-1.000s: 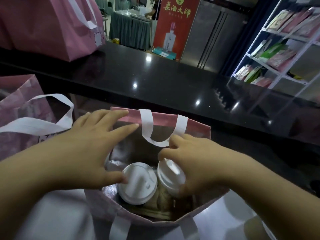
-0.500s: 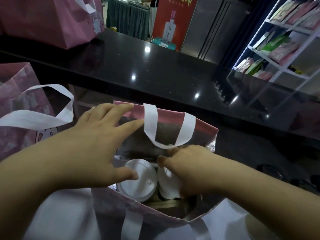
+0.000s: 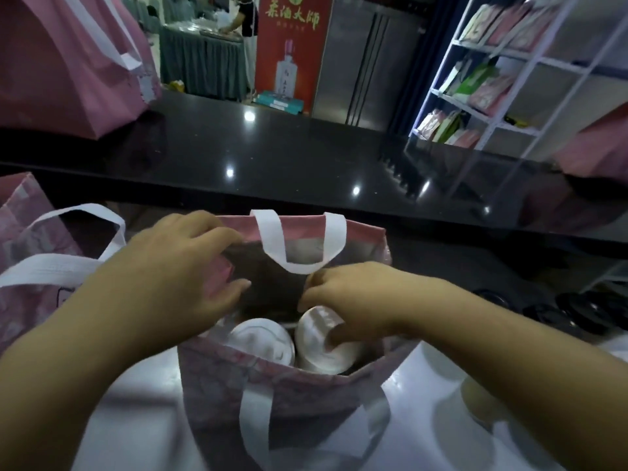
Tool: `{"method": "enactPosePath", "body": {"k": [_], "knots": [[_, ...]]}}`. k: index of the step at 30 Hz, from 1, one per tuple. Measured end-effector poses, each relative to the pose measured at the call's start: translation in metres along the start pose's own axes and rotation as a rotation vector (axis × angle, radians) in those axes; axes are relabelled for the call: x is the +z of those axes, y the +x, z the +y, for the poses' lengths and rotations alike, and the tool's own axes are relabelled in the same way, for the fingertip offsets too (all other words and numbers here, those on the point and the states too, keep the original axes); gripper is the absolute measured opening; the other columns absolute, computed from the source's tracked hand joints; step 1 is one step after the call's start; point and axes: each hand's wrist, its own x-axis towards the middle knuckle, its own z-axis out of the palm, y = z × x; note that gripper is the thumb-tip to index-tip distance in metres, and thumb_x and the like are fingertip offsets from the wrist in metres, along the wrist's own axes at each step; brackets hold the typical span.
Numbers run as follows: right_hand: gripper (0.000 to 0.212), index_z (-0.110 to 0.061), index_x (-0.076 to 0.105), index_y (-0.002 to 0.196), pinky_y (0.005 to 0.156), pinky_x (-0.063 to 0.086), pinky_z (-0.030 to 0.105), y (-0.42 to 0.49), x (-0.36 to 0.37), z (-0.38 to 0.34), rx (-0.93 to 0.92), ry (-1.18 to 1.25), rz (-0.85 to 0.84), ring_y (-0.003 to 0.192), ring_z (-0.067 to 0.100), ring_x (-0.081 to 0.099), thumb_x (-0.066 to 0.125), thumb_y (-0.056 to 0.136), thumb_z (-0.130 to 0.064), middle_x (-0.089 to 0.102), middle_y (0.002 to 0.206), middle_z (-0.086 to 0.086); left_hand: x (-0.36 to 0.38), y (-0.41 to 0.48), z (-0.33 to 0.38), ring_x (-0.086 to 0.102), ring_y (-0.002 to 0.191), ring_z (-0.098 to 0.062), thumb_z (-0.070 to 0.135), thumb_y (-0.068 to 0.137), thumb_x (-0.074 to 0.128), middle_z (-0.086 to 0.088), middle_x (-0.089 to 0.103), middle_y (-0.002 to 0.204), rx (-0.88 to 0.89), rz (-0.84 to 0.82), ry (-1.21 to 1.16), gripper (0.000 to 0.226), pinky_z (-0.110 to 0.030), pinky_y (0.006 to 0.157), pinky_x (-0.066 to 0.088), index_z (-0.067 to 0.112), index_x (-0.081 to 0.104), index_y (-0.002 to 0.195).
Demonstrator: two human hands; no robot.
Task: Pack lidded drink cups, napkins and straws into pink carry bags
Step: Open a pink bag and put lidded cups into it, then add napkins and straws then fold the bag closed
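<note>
Two hands: left hand [image 3: 176, 277] grips the pink bag [image 3: 221, 379] by its rim, right hand [image 3: 360, 300] clasps a cup lid [image 3: 312, 351].

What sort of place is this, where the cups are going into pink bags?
Probably a drinks shop's takeaway counter: a glossy black counter, a white shelf of packaged goods, a red banner picturing a bottle, and lidded cups in a pink carry bag.

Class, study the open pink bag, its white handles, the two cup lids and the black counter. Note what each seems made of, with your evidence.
Pink bag: soft non-woven fabric, likely; matte, creased walls, silvery lining. Handle: flat white woven-looking strap, matte. Left lid, right lid: probably moulded plastic; smooth sheen. Counter: polished stone or similar; mirror-like light reflections.
</note>
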Motion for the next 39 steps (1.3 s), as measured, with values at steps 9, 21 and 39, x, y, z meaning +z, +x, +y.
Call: {"method": "enactPosePath", "body": {"k": [9, 21, 39], "knots": [[0.025, -0.025, 0.061, 0.109, 0.074, 0.053, 0.032, -0.111, -0.034, 0.003, 0.201, 0.299, 0.585, 0.086, 0.008, 0.058, 0.064, 0.086, -0.036, 0.061, 0.098, -0.01, -0.011, 0.019, 0.041, 0.059, 0.08, -0.011, 0.062, 0.076, 0.052, 0.021, 0.054, 0.097, 0.247, 0.146, -0.121, 0.038, -0.039, 0.062, 0.052, 0.037, 0.056, 0.105], [0.025, -0.03, 0.06, 0.104, 0.071, 0.048, 0.032, -0.303, 0.092, 0.055, 0.662, 0.328, 0.704, 0.081, 0.006, 0.053, 0.063, 0.084, -0.044, 0.059, 0.094, -0.013, 0.048, 0.024, 0.261, 0.062, 0.073, -0.005, 0.06, 0.075, 0.044, 0.022, 0.062, 0.087, 0.421, 0.0, -0.282, 0.039, -0.031, 0.055, 0.054, 0.033, 0.068, 0.091], [0.029, -0.036, 0.054, 0.111, 0.076, 0.048, 0.027, -0.547, 0.288, 0.212, 1.179, 0.444, 0.438, 0.087, 0.003, 0.055, 0.051, 0.088, -0.054, 0.056, 0.094, -0.019, 0.233, 0.069, 0.564, 0.055, 0.083, 0.005, 0.057, 0.076, 0.051, 0.025, 0.059, 0.087, 0.509, -0.234, -0.572, 0.031, -0.02, 0.069, 0.048, 0.036, 0.063, 0.096]]}}
